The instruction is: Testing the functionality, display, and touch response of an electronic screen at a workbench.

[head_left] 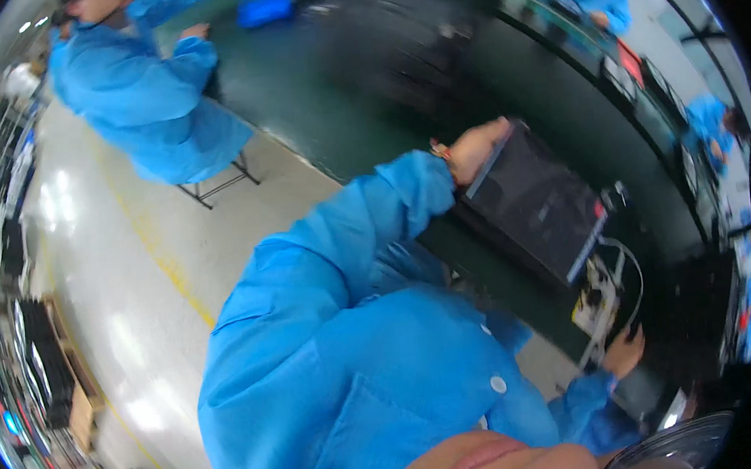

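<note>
My left hand [480, 149] grips the upper left end of a dark flat rectangular panel [538, 202] with a pale strip along its edge. The panel lies tilted over the green table's near edge, and its underside is hidden. A thin white cable [640, 278] loops from near the panel's lower right corner to my right hand [624, 353], where the fingers seem closed on it. Between that hand and the panel lie a white-and-yellow item [594, 305] and a tangle of white leads; their kind is unclear.
The long green table [275, 109] holds a blue tray [264, 6] and blurred dark sheets [394, 36]. A co-worker in blue [135, 95] sits at its far left, by a stool [219, 184]. A dark stack [691, 314] stands right of my right hand. Other workers sit beyond.
</note>
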`<state>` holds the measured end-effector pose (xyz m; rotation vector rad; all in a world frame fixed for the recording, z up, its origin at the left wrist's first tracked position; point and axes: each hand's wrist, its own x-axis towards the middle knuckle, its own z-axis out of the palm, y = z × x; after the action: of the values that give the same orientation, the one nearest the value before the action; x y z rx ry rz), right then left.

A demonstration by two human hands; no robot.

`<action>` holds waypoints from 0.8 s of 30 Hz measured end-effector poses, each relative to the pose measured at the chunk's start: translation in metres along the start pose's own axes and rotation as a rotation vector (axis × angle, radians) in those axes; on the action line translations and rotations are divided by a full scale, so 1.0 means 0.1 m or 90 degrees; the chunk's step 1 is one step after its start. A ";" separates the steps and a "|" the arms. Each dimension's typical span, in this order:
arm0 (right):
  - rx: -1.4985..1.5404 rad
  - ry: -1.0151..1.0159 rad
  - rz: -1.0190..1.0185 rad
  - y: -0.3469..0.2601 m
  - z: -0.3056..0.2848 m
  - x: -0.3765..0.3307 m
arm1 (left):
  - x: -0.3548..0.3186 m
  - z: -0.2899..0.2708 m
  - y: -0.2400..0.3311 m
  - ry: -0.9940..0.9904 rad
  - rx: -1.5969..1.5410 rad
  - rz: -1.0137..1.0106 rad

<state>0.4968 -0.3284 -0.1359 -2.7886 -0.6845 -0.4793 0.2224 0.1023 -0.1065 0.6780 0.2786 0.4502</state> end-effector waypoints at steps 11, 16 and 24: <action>0.254 0.131 -0.249 -0.96 -0.20 0.20 | 0.27 -0.52 -0.08 0.027 0.100 -0.009; 0.386 -0.094 -0.365 -1.55 -0.24 0.37 | 0.23 -0.45 -0.08 0.033 0.075 -0.029; 0.449 -0.302 -0.356 -1.69 -0.03 0.53 | 0.10 -0.23 -0.01 0.066 0.010 -0.002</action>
<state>0.4586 -0.1612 -0.0897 -2.0116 -1.4160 0.3189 0.2223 0.1185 -0.1255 0.6702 0.3809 0.4808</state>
